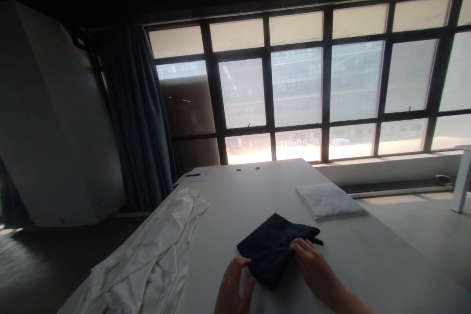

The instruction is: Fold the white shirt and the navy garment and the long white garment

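Left hand [233, 287] and right hand [312, 260] lie loosely open, apparently not gripping, against the edges of a soft, light, dark folded cloth [272, 250] on the pale bench [371, 260], its limp edges offering the easiest hold.

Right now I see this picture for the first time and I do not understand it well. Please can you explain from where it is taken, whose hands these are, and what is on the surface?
One camera worn on a person's head took this picture, looking forward and down, so you see roughly what the person sees. No machine is here; these are the person's own bare hands. The left hand touches the near edge of a dark folded cloth, and the right hand rests on its other side. They are on a white table. A crumpled white cloth lies to the left, and a folded white cloth lies farther ahead.
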{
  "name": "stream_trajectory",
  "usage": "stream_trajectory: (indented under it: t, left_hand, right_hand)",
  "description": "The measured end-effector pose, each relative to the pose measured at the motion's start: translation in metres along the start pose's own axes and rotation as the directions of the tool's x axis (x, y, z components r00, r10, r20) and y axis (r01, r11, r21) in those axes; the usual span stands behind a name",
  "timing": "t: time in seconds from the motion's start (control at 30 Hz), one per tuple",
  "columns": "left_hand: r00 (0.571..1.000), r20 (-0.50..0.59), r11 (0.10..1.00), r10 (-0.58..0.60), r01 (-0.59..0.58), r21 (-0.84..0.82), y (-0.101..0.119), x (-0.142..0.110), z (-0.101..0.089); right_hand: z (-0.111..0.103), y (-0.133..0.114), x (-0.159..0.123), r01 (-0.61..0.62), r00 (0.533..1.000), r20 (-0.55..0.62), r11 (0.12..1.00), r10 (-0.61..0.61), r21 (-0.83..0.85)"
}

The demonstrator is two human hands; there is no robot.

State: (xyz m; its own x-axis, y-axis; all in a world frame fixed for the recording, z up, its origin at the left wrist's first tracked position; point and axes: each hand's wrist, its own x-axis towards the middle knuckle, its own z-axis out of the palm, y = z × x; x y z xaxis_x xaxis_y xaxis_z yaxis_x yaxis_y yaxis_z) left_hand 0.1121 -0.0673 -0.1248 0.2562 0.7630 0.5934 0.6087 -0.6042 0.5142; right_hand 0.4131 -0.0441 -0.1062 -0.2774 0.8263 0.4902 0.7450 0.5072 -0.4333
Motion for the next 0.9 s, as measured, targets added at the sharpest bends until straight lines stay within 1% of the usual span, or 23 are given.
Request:
stream_trajectory:
  t: [0.1, 0.2, 0.27, 0.33, 0.43, 0.5, 0.6, 0.67, 0.73, 0.8, 0.83, 0.87, 0.9]
  left_hand:
    - [0.991, -0.053, 0.989, -0.126, 0.121, -0.089, -0.002, -0.003, 0.003]
    - [0.980, -0.060, 0.973, -0.189, 0.179, -0.144, -0.002, -0.004, 0.008]
    - [0.982, -0.016, 0.971, -0.189, 0.184, -0.153, -0.003, -0.003, 0.010]
    - [0.983, 0.047, 0.972, -0.177, 0.182, -0.150, -0.004, -0.002, 0.011]
    - [0.977, 0.098, 0.970, -0.187, 0.200, -0.140, -0.007, -0.002, 0.011]
    - [0.973, 0.116, 0.967, -0.200, 0.215, -0.138, -0.009, -0.002, 0.011]
    - [0.968, 0.134, 0.964, -0.212, 0.230, -0.133, -0.009, -0.002, 0.013]
    - [0.966, 0.109, 0.960, -0.236, 0.249, -0.125, -0.007, -0.002, 0.015]
    - [0.964, 0.085, 0.958, -0.250, 0.259, -0.125, -0.006, -0.002, 0.017]
    - [0.966, 0.082, 0.958, -0.246, 0.255, -0.133, -0.006, -0.002, 0.018]
    - [0.967, 0.088, 0.959, -0.238, 0.249, -0.137, -0.007, -0.002, 0.019]
    - [0.969, 0.096, 0.961, -0.229, 0.241, -0.139, -0.008, -0.002, 0.019]
    - [0.970, 0.108, 0.963, -0.217, 0.231, -0.139, -0.010, -0.002, 0.018]
  right_hand:
    - [-0.048, 0.005, 0.006, -0.041, 0.999, -0.021, 0.995, 0.044, 0.094]
    - [-0.096, 0.009, 0.010, -0.078, 0.995, -0.053, 0.992, 0.083, 0.096]
    - [-0.125, 0.014, 0.014, -0.087, 0.994, -0.054, 0.995, 0.090, 0.052]
    - [-0.150, 0.023, 0.020, -0.082, 0.993, -0.082, 0.997, 0.081, -0.010]
    - [-0.175, 0.044, 0.036, -0.071, 0.986, -0.158, 0.991, 0.053, -0.112]
    - [-0.187, 0.063, 0.054, -0.074, 0.983, -0.181, 0.982, 0.042, -0.176]
    - [-0.202, 0.089, 0.090, -0.083, 0.977, -0.211, 0.967, 0.031, -0.242]
    - [-0.210, 0.106, 0.116, -0.078, 0.957, -0.291, 0.961, -0.003, -0.264]
    - [-0.213, 0.124, 0.138, -0.062, 0.912, -0.405, 0.958, -0.060, -0.281]
    - [-0.208, 0.145, 0.150, -0.069, 0.849, -0.520, 0.957, -0.092, -0.283]
    - [-0.201, 0.156, 0.151, -0.086, 0.823, -0.561, 0.958, -0.087, -0.275]
    - [-0.191, 0.167, 0.149, -0.111, 0.805, -0.590, 0.959, -0.068, -0.262]
    - [-0.178, 0.178, 0.143, -0.140, 0.797, -0.603, 0.959, -0.039, -0.248]
